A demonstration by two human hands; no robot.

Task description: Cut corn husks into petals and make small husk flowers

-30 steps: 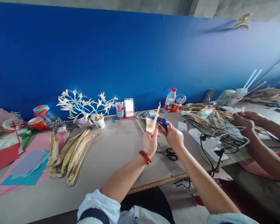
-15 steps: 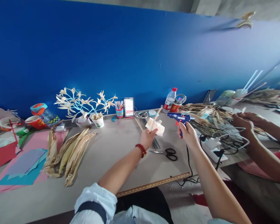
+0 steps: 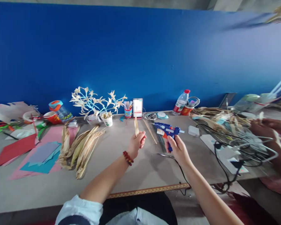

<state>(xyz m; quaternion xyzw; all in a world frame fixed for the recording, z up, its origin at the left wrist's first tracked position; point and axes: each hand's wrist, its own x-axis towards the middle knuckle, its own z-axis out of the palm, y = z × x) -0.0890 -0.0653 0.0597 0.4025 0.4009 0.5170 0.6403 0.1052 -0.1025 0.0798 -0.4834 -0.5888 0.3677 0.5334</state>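
My left hand [image 3: 136, 144], with a red bead bracelet at the wrist, is closed around a pale dried husk strip [image 3: 136, 126] that sticks upright above the fist. My right hand [image 3: 178, 150] grips the handle of a blue hot glue gun [image 3: 165, 129], its nozzle pointing left toward the strip with a gap between them. A black cord runs from the gun down over the table's front edge. Both hands hover above the grey table [image 3: 121, 175].
Dried corn husks [image 3: 81, 150] and coloured paper sheets [image 3: 32, 153] lie to the left. A husk flower tree [image 3: 96, 103], cups, a water bottle [image 3: 180, 102] line the blue wall. Another person's hands [image 3: 267, 126] work at right among husks, cables and a power strip [image 3: 227, 156].
The view has swung left. My left hand turned the husk piece so only a narrow upright strip shows. My right hand brought the glue gun back in toward the left hand and lower.
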